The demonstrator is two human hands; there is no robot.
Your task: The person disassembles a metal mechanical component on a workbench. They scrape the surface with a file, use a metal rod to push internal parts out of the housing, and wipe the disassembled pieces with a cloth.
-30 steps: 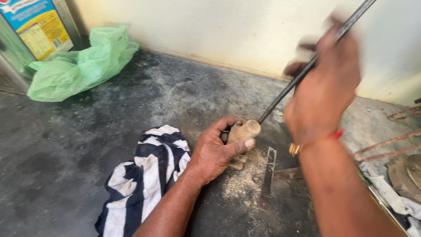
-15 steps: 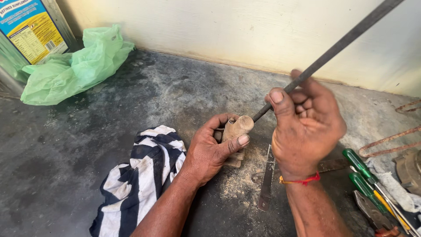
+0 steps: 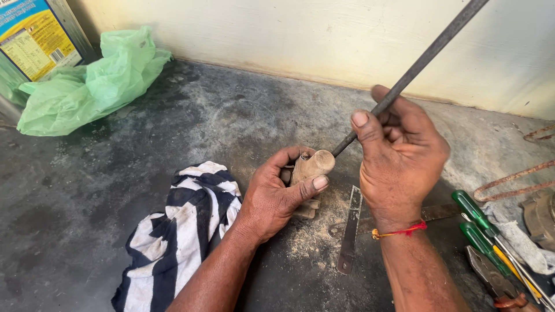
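While my left hand (image 3: 277, 193) wraps closed around the wooden block (image 3: 312, 166) at center, my right hand (image 3: 399, 153) at 3 o'clock grips the long metal rod (image 3: 425, 58), its tip touching the block's top. A striped cloth (image 3: 185, 222) lies at 8 o'clock, 2 green screwdrivers (image 3: 474, 216) at 4.

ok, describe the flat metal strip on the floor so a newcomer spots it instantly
Start at the right hand gripping the long dark rod. Just below, on the sawdust-dusted floor beside the wrist, lies the flat metal strip. Unlike the green-handled screwdrivers to its right, it is thin, grey and has no handle.
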